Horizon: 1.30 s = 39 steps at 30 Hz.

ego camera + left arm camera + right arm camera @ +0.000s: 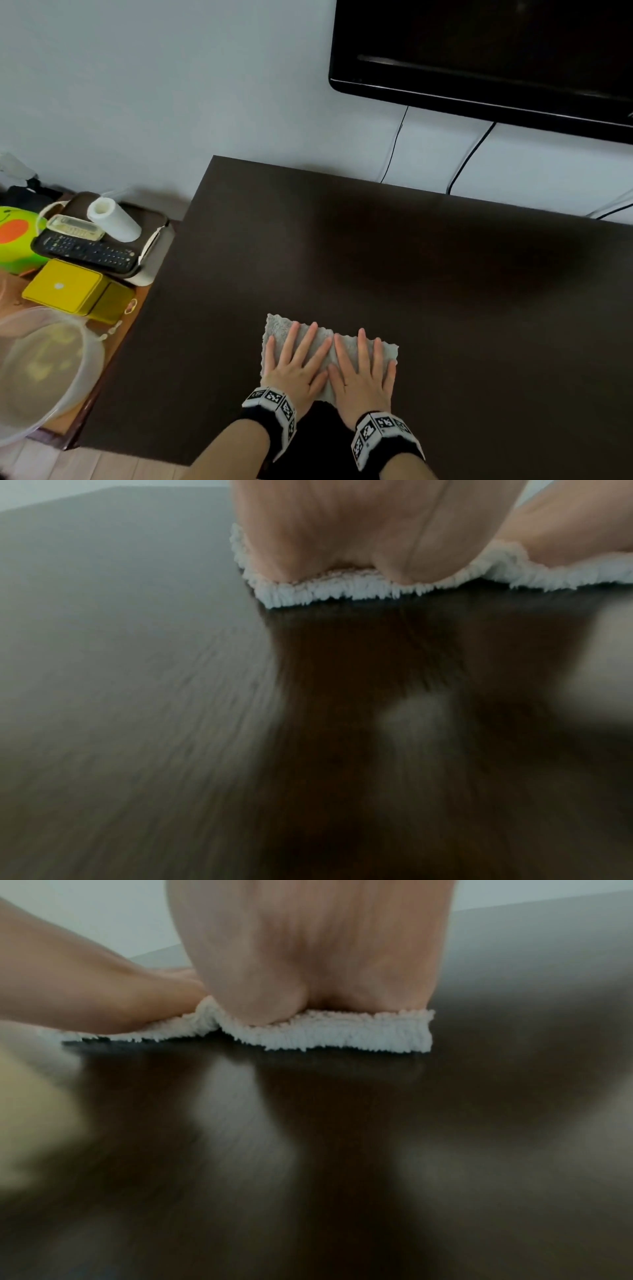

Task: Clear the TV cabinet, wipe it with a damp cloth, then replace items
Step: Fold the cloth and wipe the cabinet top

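While both palms lay side by side, the left hand (297,364) and right hand (363,371) pressed flat, fingers straight and gripping nothing, on the grey cloth (322,337) near the front edge of the dark TV cabinet (445,274); remotes (87,251), a paper roll (114,219) and a yellow tin (73,287) sat on the low table to its left.

No legible text, brand or number anywhere. Black-and-white square code markers on the wristbands (274,402), not decodable. Key legends on the black remote control (89,252) left of the dark brown cabinet top (411,274) too small to read.
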Each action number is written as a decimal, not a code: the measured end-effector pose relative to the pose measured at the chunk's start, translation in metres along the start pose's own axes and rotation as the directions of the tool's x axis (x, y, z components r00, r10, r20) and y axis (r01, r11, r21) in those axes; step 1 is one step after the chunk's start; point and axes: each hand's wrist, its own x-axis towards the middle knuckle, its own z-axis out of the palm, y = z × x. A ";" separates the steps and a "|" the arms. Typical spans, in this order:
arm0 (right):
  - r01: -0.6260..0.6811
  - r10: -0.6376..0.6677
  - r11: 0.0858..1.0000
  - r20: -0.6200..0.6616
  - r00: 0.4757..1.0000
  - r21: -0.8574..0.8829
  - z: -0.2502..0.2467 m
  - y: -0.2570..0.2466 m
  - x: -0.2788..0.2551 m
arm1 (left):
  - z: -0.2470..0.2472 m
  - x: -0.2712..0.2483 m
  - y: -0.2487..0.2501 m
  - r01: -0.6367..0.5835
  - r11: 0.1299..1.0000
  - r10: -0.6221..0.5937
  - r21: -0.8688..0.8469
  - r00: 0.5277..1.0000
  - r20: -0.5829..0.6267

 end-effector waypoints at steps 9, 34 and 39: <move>-0.015 0.014 1.000 -0.070 0.997 -0.015 -0.064 -0.001 0.091 | -0.060 0.087 -0.004 0.053 0.998 -0.056 -0.041 0.996 -0.076; 0.109 -0.120 0.991 -0.133 0.984 -0.083 -0.231 0.061 0.292 | -0.207 0.295 -0.001 0.095 0.996 -0.093 0.002 0.982 -0.166; 0.181 -0.195 0.978 -0.142 0.971 -0.104 -0.239 0.093 0.292 | -0.201 0.300 0.020 0.127 0.992 -0.125 -0.003 0.975 -0.183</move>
